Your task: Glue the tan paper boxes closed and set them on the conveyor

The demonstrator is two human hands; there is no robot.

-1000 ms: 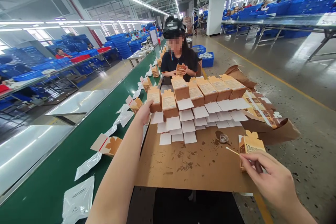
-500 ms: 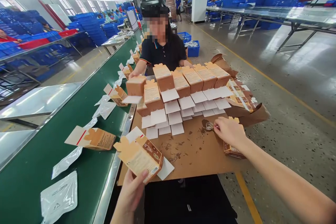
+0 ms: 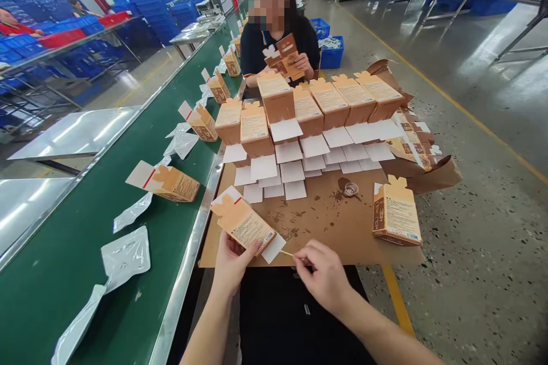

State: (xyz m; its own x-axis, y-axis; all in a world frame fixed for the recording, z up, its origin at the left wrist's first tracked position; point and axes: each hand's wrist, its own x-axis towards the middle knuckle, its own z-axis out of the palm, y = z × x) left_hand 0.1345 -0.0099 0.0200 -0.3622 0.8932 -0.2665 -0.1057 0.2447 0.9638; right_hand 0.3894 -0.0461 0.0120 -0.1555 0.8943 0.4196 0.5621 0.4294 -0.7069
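My left hand [image 3: 233,265] grips a brown and tan carton [image 3: 244,221], tilted near the front edge of the cardboard sheet [image 3: 338,234]. Its notched tabs stand out at the upper left, and a white flap [image 3: 274,248] sticks out at the lower right. In my right hand [image 3: 323,276], between pinched fingers, is a thin pale stick [image 3: 287,252] whose tip touches or nearly touches that flap. A small clear dish [image 3: 351,189] stands on the cardboard among wet spots. To the right, a similar carton [image 3: 397,214] rests alone.
Stacked cartons [image 3: 327,104] with white flaps outward cover the far side. Behind them a co-worker [image 3: 280,40] holds a flattened brown carton [image 3: 287,58]. On the left, a green conveyor belt [image 3: 171,251] carries cartons and silvery pouches [image 3: 126,256].
My right hand has come from the dish to the held carton's flap with the stick. The co-worker has set down a carton and now holds a flattened one. Belt items have shifted.
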